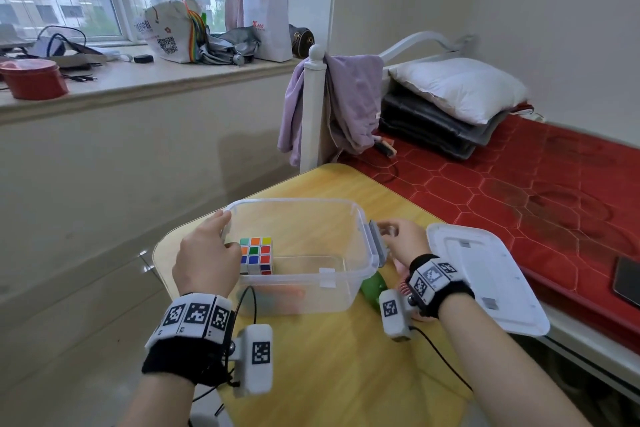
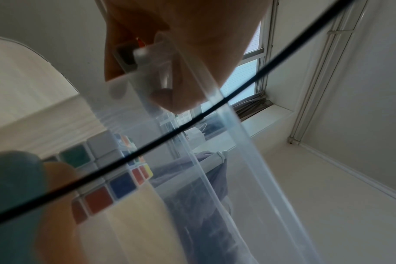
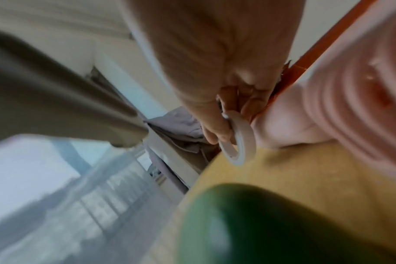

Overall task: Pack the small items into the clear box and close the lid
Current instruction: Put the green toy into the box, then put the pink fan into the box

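The clear box [image 1: 360, 218] stands open on the yellow table [image 1: 346, 374]. A Rubik's cube [image 1: 256, 255] sits inside at the left, and blurred orange and teal items [image 1: 277, 295] show through the near wall. My left hand [image 1: 207, 253] grips the box's left rim; in the left wrist view its fingers [image 2: 160, 71] curl round the rim and latch [image 2: 147, 53]. My right hand [image 1: 401, 239] hovers beside the right latch [image 1: 375, 243] and pinches a small white tape roll [image 3: 239, 142]. The white lid [image 1: 485, 274] lies flat to the right.
A green item [image 1: 374, 288] and a pink ribbed item [image 3: 355, 110] lie on the table under my right wrist. A bed with a red mattress [image 1: 519, 191] borders the table's right side. A dark phone [image 1: 627, 281] lies there. The window sill is cluttered with bags.
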Demonstrator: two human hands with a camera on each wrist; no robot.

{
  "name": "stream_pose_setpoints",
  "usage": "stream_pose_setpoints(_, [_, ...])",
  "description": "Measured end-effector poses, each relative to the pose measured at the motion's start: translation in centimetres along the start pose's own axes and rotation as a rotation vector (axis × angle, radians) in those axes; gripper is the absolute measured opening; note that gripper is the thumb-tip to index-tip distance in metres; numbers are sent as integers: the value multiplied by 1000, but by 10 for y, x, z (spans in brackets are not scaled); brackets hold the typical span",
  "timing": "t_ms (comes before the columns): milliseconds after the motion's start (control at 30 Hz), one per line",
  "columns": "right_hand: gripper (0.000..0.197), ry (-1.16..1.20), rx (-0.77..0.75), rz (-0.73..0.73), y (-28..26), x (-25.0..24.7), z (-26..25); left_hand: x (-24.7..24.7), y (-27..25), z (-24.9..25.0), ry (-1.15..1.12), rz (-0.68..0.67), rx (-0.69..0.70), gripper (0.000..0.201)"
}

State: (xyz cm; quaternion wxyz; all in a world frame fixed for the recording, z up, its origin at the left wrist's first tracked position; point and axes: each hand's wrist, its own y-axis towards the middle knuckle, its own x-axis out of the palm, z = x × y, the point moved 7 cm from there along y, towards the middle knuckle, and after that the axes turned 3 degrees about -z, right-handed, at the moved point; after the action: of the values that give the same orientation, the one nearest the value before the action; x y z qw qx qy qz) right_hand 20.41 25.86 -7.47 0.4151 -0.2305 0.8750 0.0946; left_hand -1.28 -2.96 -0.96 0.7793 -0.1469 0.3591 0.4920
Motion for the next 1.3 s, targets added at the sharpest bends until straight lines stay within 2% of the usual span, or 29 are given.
stream_pose_setpoints(100, [33,103,-94,186,-13,-41,-26,2,0,1,1,-5,-5,60])
stream_pose_setpoints(167, [32,43,-268,347,-36,-69,-70,2,1,1,-3,-2,-7,60])
stream_pose_setpoints(233, [30,50,-462,384,-63,-80,-119,2,1,-1,-8,-2,-17,60])
stream_pose_setpoints(300, [29,130,-610,222,-83,-68,-162,3,0,0,-8,-4,-21,60])
stream_pose_setpoints(367, [29,165,-675,-60,-97,-31,-191,2,1,-1,-7,-3,-26,60])
stream_pose_setpoints(433, [31,147,-657,-334,-106,17,-197,1,1,0,-4,-3,-29,60])
stream_pose_setpoints(500, [34,101,-616,-547,-112,57,-191,1,1,0,3,-8,-35,59])
stream_pose_setpoints(533, [35,76,-604,-619,-114,69,-186,1,0,0,7,-9,-36,59])
stream_pose_setpoints(600, [36,113,-575,-672,-115,70,-181,1,0,1,6,-10,-31,60])
stream_pose_setpoints(667, [35,196,-558,-633,-110,48,-179,1,1,1,-1,-13,-28,60])
stream_pose_setpoints(767, [35,309,-521,-436,-93,-7,-159,1,1,1,-4,-15,-27,60])
stream_pose_setpoints(867, [45,442,-339,-85,-73,-58,-102,2,1,1,2,-17,-27,60])
stream_pose_setpoints(900, [49,403,-255,23,-71,-67,-78,2,1,1,7,-20,-26,60])
stream_pose_setpoints(933, [50,325,-180,63,-71,-65,-59,2,2,1,11,-21,-28,60])
stream_pose_setpoints(1000, [48,183,-43,-41,-78,-40,-30,3,2,1,19,-25,-31,59])
stream_pose_setpoints(1067, [54,144,42,-158,-88,-6,-12,2,3,1,24,-22,-33,59])
stream_pose_setpoints(1167, [50,112,-10,-140,-95,25,-9,3,2,2,35,-15,-33,59])
stream_pose_setpoints(1300, [30,-195,-82,-153,-96,42,-21,3,1,3,33,-15,-35,59])
